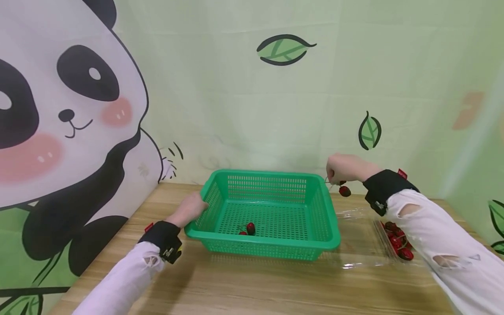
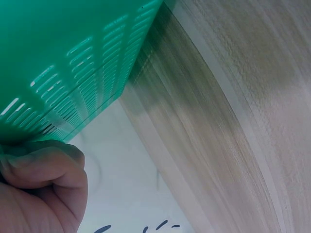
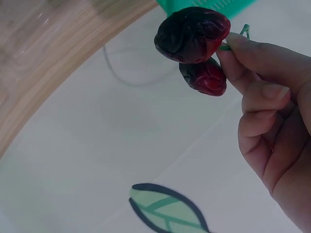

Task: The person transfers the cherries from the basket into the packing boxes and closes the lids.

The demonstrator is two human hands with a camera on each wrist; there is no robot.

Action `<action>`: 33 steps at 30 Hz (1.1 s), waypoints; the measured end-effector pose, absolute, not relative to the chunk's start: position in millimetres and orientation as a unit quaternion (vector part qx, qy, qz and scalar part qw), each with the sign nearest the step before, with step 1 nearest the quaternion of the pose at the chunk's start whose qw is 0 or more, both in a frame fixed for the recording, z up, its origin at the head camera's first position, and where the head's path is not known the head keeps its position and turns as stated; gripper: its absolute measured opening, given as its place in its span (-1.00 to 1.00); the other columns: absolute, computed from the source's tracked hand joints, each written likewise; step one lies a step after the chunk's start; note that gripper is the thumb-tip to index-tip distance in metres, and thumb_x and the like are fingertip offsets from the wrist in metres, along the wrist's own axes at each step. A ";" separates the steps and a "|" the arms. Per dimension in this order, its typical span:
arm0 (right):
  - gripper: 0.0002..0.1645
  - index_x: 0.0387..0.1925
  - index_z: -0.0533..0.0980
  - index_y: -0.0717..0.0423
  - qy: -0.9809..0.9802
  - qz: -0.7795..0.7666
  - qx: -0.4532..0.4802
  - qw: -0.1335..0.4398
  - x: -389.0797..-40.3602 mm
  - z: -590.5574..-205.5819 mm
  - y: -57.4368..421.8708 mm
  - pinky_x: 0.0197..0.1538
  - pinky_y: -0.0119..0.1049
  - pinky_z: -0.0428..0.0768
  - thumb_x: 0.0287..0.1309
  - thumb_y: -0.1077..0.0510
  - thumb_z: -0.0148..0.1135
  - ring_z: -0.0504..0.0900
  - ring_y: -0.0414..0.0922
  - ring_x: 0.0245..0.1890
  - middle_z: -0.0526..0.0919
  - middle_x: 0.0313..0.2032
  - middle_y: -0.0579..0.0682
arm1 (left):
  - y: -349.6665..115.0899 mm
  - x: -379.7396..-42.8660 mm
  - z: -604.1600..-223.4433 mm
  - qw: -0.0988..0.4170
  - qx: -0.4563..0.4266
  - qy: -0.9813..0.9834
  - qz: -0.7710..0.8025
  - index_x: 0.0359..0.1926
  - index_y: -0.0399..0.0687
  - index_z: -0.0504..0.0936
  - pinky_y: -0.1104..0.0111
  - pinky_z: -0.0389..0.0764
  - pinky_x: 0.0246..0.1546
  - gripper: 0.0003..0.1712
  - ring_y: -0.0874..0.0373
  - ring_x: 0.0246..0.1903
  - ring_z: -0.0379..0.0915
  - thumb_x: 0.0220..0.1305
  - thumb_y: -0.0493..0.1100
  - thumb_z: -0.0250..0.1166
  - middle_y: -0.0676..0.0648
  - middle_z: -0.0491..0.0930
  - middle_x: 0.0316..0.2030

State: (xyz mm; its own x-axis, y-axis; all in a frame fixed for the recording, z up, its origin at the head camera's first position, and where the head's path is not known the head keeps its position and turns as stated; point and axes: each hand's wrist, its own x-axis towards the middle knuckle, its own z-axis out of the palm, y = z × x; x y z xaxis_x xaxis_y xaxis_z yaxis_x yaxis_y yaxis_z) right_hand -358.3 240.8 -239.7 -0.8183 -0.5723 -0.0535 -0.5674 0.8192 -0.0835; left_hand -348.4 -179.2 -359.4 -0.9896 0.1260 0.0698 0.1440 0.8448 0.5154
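Note:
A green perforated plastic basket (image 1: 275,251) stands on the table, and my left hand (image 1: 190,209) grips its left rim. In the left wrist view the curled fingers (image 2: 58,167) press against the basket's slotted wall (image 2: 87,73). Two dark red cherries (image 3: 194,36) dangle by green stems that my right hand (image 1: 346,168) pinches between thumb and finger. This hand is raised just past the basket's right rim. Inside the basket, near the front left, lie a cherry (image 1: 250,228) and part of another one.
A clear plastic box (image 1: 358,238) lies open to the right of the basket. Several red cherries (image 1: 399,243) sit in its right part, partly hidden by my right sleeve. Behind the wooden table (image 1: 252,288) hangs a pale green cloth (image 1: 220,87) with a printed panda and leaves.

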 end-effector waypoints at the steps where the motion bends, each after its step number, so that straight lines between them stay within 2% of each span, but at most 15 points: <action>1: -0.70 -0.66 0.56 0.16 0.953 -0.036 -0.297 0.038 -358.3 -239.5 244.0 -0.42 -0.33 0.33 0.13 0.45 0.25 0.31 -0.22 -0.62 0.41 -0.68 -0.14 | -179.0 -348.6 -359.1 0.016 -0.069 -0.960 -0.270 -0.45 -0.21 0.41 0.39 0.44 -0.51 -0.88 0.10 -0.53 0.38 0.23 -0.34 0.11 -0.08 0.39 -0.50; 5: -0.65 -0.72 0.49 0.15 0.953 -0.058 -0.296 0.033 -357.4 -240.2 258.6 -0.43 -0.32 0.27 0.09 0.46 0.24 0.24 -0.22 -0.63 0.28 -0.71 -0.19 | -178.3 -348.7 -358.2 0.013 -0.066 -0.961 -0.267 -0.43 -0.23 0.42 0.38 0.46 -0.49 -0.89 0.10 -0.51 0.39 0.25 -0.33 0.11 -0.09 0.39 -0.48; 14: -0.77 -0.60 0.61 0.18 0.962 -0.060 -0.264 0.037 -353.4 -248.9 288.0 -0.41 -0.30 0.41 0.13 0.43 0.29 0.41 -0.18 -0.58 0.52 -0.62 -0.10 | -179.5 -348.5 -357.9 0.026 -0.080 -0.961 -0.265 -0.49 -0.16 0.38 0.39 0.43 -0.51 -0.84 0.11 -0.53 0.37 0.22 -0.34 0.12 -0.06 0.38 -0.51; 33: -0.82 -0.56 0.62 0.19 0.968 -0.076 -0.227 0.074 -340.2 -278.1 340.5 -0.43 -0.31 0.43 0.08 0.43 0.30 0.40 -0.20 -0.59 0.53 -0.61 -0.12 | -177.7 -347.1 -356.3 0.012 -0.069 -0.957 -0.281 -0.49 -0.15 0.37 0.41 0.41 -0.52 -0.83 0.12 -0.53 0.36 0.24 -0.35 0.11 -0.06 0.37 -0.51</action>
